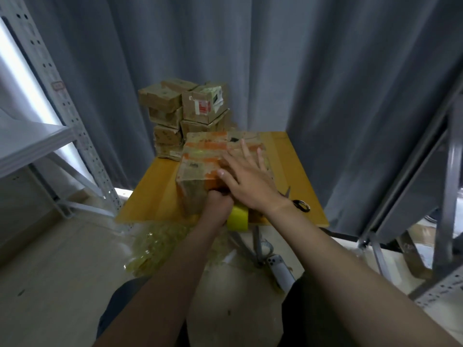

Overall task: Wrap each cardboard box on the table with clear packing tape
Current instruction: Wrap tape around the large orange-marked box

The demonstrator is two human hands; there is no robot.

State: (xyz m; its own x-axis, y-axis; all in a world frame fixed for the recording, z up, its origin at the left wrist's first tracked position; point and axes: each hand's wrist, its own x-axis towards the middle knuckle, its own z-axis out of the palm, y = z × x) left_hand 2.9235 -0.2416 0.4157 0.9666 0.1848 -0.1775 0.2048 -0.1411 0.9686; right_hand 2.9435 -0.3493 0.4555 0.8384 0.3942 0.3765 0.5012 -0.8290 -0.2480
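Head view shows me my left hand [217, 205] curled round the yellow tape roll [237, 218] at the near face of the cardboard box [200, 159], my right hand [246, 182] flat, fingers spread, on its top, the box sitting mid-surface [298, 171], stacked boxes [180, 108] behind.

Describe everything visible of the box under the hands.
The cardboard box is brown, with orange patches, a black mark and clear tape over its top and near side. It lies flat on the yellow table, in front of stacked smaller boxes. The right hand presses flat on its top; the left hand is curled against its near face.
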